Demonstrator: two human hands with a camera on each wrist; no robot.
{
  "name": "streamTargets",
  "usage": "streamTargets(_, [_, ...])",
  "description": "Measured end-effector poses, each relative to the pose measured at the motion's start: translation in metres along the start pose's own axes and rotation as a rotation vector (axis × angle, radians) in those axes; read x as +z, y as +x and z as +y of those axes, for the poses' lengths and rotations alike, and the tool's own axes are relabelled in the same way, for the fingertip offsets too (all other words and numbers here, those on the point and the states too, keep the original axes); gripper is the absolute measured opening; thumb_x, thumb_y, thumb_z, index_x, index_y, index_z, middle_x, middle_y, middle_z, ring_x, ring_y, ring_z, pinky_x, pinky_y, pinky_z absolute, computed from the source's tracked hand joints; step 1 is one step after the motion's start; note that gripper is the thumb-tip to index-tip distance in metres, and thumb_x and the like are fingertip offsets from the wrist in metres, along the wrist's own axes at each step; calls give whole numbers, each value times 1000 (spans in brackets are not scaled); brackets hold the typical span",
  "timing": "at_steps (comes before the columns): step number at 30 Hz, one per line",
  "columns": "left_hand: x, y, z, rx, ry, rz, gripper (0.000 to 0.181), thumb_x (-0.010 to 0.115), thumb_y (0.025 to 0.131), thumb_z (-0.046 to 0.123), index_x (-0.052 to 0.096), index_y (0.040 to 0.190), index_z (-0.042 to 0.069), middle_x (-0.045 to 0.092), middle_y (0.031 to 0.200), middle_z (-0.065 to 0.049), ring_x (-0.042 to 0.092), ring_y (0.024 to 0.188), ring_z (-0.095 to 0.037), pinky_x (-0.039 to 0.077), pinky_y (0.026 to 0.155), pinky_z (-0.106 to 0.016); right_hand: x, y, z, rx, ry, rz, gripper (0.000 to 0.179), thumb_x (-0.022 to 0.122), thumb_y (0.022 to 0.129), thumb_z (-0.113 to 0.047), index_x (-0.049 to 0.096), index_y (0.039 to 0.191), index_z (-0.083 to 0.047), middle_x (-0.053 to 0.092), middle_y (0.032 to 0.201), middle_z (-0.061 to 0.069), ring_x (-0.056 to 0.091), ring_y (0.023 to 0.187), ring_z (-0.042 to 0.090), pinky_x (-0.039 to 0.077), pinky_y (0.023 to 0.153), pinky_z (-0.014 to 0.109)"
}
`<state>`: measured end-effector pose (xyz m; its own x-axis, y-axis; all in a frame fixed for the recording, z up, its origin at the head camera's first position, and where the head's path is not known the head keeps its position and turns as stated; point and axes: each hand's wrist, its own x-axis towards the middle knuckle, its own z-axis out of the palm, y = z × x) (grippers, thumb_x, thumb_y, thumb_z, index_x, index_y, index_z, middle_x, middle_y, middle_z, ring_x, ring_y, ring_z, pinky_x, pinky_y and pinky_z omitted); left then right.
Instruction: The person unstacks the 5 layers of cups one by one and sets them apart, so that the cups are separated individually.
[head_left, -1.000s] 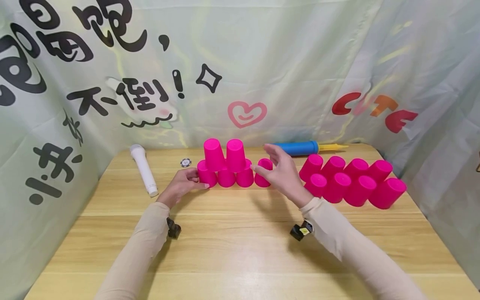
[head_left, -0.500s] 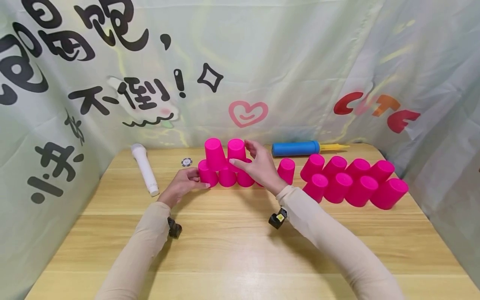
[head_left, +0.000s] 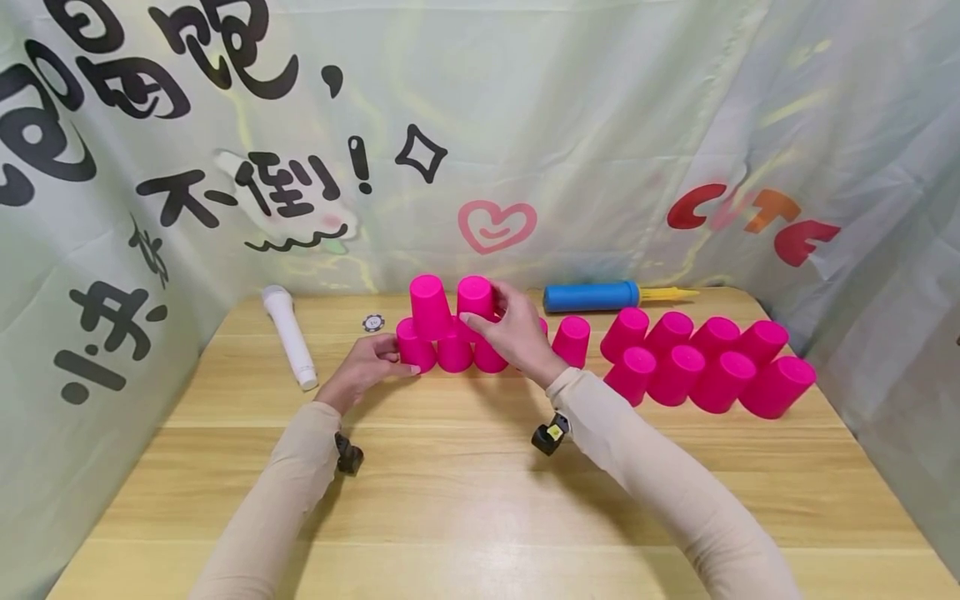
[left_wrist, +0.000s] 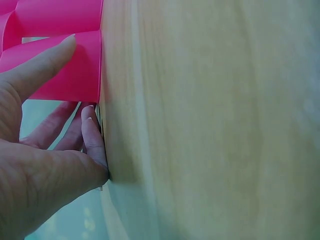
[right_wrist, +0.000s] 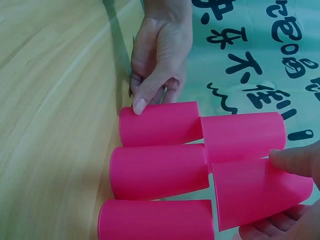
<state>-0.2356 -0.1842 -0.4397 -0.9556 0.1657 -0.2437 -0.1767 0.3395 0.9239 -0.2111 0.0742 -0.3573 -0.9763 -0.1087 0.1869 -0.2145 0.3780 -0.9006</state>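
Upside-down pink plastic cups stand in a row at the back of the wooden table, two more on top. My left hand (head_left: 363, 371) holds the lower-left cup (head_left: 417, 346), thumb on its front, fingers at its outer side. In the right wrist view, my right thumb and fingers grip the upper-right cup (right_wrist: 260, 192), which tilts slightly against its neighbour. The upper-left cup (head_left: 431, 308) rests across two lower cups. My right hand (head_left: 517, 333) partly hides the cups behind it. Just right of that hand is a separate pink cup (head_left: 572, 342).
Several more pink cups (head_left: 718, 382) stand in two rows on the right. A blue pump (head_left: 591, 297) with a yellow nozzle lies behind. To the left are a white microphone (head_left: 289, 337) and a poker chip (head_left: 372, 322). A printed curtain (head_left: 600, 125) hangs along the table's back.
My right hand has moved left from beside the row to the upper-right cup and now grips it. That cup has shifted slightly right. The left hand stays in place.
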Motion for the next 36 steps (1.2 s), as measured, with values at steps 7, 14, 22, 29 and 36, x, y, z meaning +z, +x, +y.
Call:
streamTargets(7, [0, 0, 0, 12, -10, -7, 62, 84, 81, 2, 59, 138, 1, 64, 129, -16, 52, 104, -26, 42, 96, -36, -15, -14, -7, -28, 65, -15, 62, 81, 87, -13, 53, 142, -4, 64, 128, 12, 61, 117, 28, 48, 104, 43])
streamTargets(14, [-1, 0, 0, 3, -23, -9, 63, 84, 81, 2, 59, 139, 1, 65, 126, -13, 50, 101, -24, 41, 93, -33, -33, -45, -10, -57, 0, -35, 62, 83, 85, -15, 55, 139, -5, 66, 126, 11, 63, 115, 27, 51, 99, 43])
streamTargets(22, [-1, 1, -1, 2, -9, -5, 61, 84, 80, 2, 61, 136, 2, 66, 121, -12, 51, 100, -24, 42, 93, -34, -62, -83, 0, -9, -26, -67, 64, 86, 82, -15, 55, 137, -2, 67, 124, 13, 65, 114, 29, 51, 99, 47])
streamTargets(29, [-1, 0, 0, -10, -2, 4, 61, 85, 79, 2, 62, 135, 4, 66, 128, -13, 52, 105, -26, 42, 97, -38, -95, -115, 14, 32, -114, -56, 57, 86, 82, -15, 58, 130, 0, 69, 117, 13, 66, 108, 29, 53, 96, 47])
streamTargets(36, [0, 0, 0, -5, 0, 2, 60, 84, 80, 2, 62, 136, 3, 65, 130, -14, 52, 106, -27, 42, 98, -38, -121, -138, 27, 116, -183, -22, 61, 86, 82, -17, 56, 132, 2, 68, 119, 16, 66, 108, 33, 52, 88, 20])
